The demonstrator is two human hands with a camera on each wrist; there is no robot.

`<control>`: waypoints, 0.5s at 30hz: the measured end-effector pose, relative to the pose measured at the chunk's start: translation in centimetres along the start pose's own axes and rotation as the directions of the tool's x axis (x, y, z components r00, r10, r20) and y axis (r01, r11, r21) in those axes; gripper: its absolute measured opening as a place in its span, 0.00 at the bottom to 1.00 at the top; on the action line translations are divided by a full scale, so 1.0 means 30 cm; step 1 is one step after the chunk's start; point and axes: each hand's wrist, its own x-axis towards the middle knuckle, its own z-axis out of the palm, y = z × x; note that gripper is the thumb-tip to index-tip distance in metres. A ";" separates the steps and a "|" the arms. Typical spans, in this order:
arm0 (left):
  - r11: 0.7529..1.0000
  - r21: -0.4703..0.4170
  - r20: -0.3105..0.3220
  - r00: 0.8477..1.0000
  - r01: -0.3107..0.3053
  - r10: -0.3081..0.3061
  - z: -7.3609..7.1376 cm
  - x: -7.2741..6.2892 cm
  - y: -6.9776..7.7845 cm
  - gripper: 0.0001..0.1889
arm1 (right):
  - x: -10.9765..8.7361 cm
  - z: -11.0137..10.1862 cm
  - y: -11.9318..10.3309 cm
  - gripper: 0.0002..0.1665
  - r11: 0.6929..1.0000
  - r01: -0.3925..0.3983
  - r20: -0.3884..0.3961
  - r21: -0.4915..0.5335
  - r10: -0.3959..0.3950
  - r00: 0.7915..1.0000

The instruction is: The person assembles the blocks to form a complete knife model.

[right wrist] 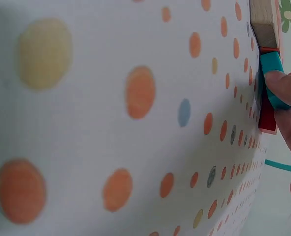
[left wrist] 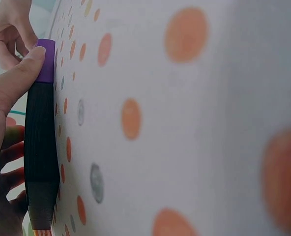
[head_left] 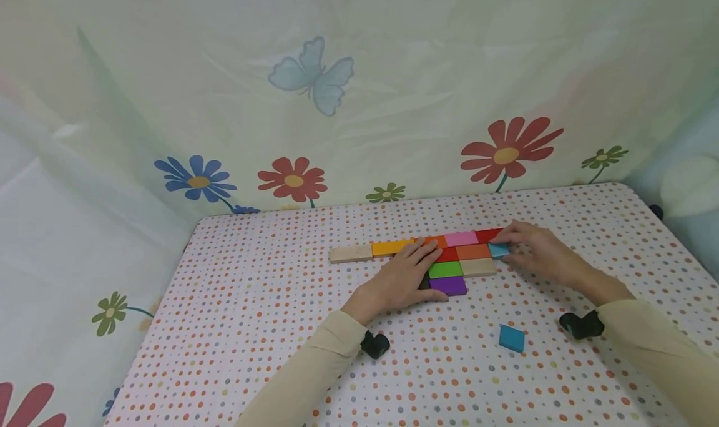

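Flat coloured blocks lie side by side in stepped rows on the table. My left hand [head_left: 400, 280] rests over the left part of them with fingers spread. Its thumb touches a purple block [head_left: 448, 286], and a long black block [left wrist: 40, 132] shows beneath it in the left wrist view. Above the purple one lie a green block [head_left: 445, 269] and a wooden block [head_left: 479, 267]. At the rows' right end my right hand [head_left: 543, 252] pinches a small blue block [right wrist: 272, 64] between thumb and fingers, tilted beside an orange block [head_left: 473, 251] and below a red block [head_left: 487, 235].
A second blue block [head_left: 512, 338] lies apart, nearer the front. The top row runs left through a pink block [head_left: 461, 238] and a yellow block [head_left: 389, 248] to a plain wooden block [head_left: 351, 253]. A flowered curtain [head_left: 359, 127] hangs behind the dotted tablecloth [head_left: 253, 327].
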 end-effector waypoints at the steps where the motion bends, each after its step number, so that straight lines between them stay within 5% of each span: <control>1: 1.000 0.000 0.000 1.000 0.000 0.000 0.000 0.000 0.000 0.48 | 0.001 0.002 -0.001 0.23 1.000 0.006 0.000 -0.013 -0.006 1.000; 15: 1.000 0.005 0.009 1.000 0.003 -0.003 0.000 -0.002 0.000 0.48 | -0.007 0.004 -0.033 0.23 0.996 0.006 0.003 -0.089 -0.006 1.000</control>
